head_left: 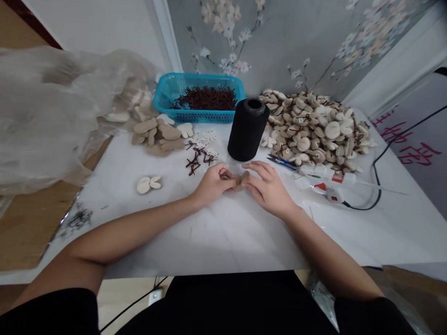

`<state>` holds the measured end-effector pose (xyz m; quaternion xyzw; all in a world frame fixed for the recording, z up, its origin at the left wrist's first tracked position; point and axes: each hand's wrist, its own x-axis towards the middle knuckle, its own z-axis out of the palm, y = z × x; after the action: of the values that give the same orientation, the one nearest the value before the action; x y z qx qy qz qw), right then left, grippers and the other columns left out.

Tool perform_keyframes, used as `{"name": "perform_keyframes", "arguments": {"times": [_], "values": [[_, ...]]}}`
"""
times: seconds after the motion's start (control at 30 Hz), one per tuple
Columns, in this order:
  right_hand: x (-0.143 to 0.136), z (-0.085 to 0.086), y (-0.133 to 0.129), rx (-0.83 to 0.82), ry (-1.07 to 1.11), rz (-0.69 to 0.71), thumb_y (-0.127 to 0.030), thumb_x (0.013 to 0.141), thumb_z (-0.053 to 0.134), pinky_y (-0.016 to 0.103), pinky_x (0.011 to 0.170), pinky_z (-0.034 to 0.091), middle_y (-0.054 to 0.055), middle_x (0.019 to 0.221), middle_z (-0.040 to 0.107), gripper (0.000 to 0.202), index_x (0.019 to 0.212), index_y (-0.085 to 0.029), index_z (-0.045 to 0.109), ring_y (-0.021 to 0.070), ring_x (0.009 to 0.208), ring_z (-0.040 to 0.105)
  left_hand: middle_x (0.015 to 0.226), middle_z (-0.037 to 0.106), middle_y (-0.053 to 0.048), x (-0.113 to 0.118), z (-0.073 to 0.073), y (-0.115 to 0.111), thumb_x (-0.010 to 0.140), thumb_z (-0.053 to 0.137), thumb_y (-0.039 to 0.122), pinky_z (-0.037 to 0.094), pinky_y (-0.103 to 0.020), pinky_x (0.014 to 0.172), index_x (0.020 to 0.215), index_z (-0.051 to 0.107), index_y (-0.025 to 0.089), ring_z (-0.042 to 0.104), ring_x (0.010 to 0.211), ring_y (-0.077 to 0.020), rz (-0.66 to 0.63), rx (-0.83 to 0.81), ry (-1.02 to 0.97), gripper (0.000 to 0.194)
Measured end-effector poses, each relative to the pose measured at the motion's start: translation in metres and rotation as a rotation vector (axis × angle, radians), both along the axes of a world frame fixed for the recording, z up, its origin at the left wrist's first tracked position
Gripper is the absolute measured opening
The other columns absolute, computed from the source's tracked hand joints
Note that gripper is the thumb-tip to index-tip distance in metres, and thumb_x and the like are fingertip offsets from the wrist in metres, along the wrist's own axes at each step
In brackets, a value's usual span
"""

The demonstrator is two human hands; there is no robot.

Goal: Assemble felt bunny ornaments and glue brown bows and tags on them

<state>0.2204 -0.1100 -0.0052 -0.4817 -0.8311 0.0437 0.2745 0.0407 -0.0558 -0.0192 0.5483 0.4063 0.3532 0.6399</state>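
Observation:
Between both hands, low over the white table, is a small beige fabric piece (239,181), partly hidden by the fingers. My left hand (212,184) pinches one side of it with thumb and bent fingers. At its other side, my right hand (270,190) grips with thumb and index finger, the remaining fingers stretched forward. Just beyond the hands stands a black thread cone (247,131). Several dark brown bows (194,162) and small white tags (207,138) lie ahead of my left hand. Blue thread snips (283,162) rest beyond my right hand.
A blue basket (196,117) of brown bows stands at the back. Beige and white pieces pile up at right (314,129); fewer pieces (160,135) lie left, beside a plastic bag (44,115). A corded glue gun (328,182) lies right. One cream piece (144,185) sits left.

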Motion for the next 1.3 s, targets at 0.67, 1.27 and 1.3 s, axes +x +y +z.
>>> {"name": "perform_keyframes", "arguments": {"times": [0.67,1.27,1.3], "values": [[0.01,-0.002,0.009,-0.766,0.785,-0.001,-0.038,0.081,0.056,0.025,0.056,0.048,0.0,0.072,0.055,0.021,0.078,-0.018,0.055,0.0119,0.065,0.054,0.092,0.068,-0.006,-0.016,-0.003,0.002,0.078,0.051,-0.001,0.057,-0.03,0.085,0.074,0.047,0.018,0.063,0.105,-0.0185,-0.272,1.518,0.175,0.019],[0.008,0.002,0.007,-0.99,0.927,0.076,-0.037,0.076,0.062,0.02,0.048,0.044,-0.003,0.064,0.051,0.022,0.075,-0.016,0.06,0.007,0.052,0.047,0.103,0.066,-0.011,-0.017,-0.007,-0.002,0.079,0.053,0.0,0.058,-0.029,0.081,0.067,0.037,0.018,0.062,0.106,-0.0186,-0.328,1.326,0.064,0.027],[0.007,0.003,0.007,-0.975,0.888,0.083,-0.037,0.078,0.061,0.02,0.047,0.042,-0.003,0.062,0.051,0.022,0.075,-0.015,0.059,0.0066,0.05,0.046,0.098,0.067,-0.009,-0.017,-0.009,0.0,0.078,0.052,-0.002,0.058,-0.029,0.081,0.067,0.038,0.019,0.062,0.105,-0.0181,-0.322,1.362,0.052,0.027]]}}
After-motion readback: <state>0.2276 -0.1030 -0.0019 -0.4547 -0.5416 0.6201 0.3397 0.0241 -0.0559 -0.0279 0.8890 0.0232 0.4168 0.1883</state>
